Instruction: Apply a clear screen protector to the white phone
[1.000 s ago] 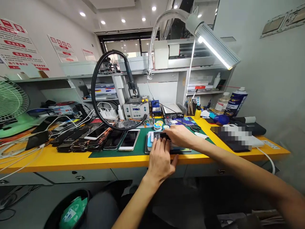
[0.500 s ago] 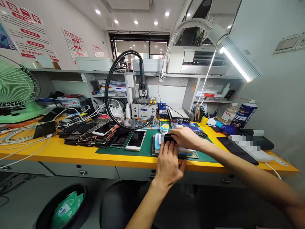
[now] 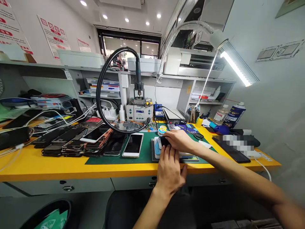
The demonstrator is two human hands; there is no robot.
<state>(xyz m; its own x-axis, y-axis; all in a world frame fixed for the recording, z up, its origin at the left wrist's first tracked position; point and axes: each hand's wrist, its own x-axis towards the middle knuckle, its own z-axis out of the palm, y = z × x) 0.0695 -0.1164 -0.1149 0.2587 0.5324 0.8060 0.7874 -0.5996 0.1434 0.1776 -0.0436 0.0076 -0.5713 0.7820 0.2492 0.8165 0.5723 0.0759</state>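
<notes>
A small black phone-like item [image 3: 163, 142] lies on a blue and white stack [image 3: 157, 147] over a perforated dark tray [image 3: 153, 152] near the bench's front edge. My left hand [image 3: 169, 170] presses its fingertips on the near side of the black item, thumb apart at the edge. From the right, my right hand [image 3: 178, 140] reaches over and grips the far edge of that item, its fingers bent together. Both hands cover much of the stack. Just left of it a white phone [image 3: 133, 145] lies on the green mat [image 3: 145, 154].
Stacked phone parts [image 3: 83, 140] fill the left of the bench. A solder spool [image 3: 162, 130] sits behind my hands, with a hot-air station [image 3: 139, 112] further back. Scissors [image 3: 196, 135] and a dark tablet-like slab [image 3: 231, 149] are at the right.
The camera view has shifted, moving the bench items leftward in the picture. A white piece now shows on the mat beyond my right forearm. My hands stay at the black item.
</notes>
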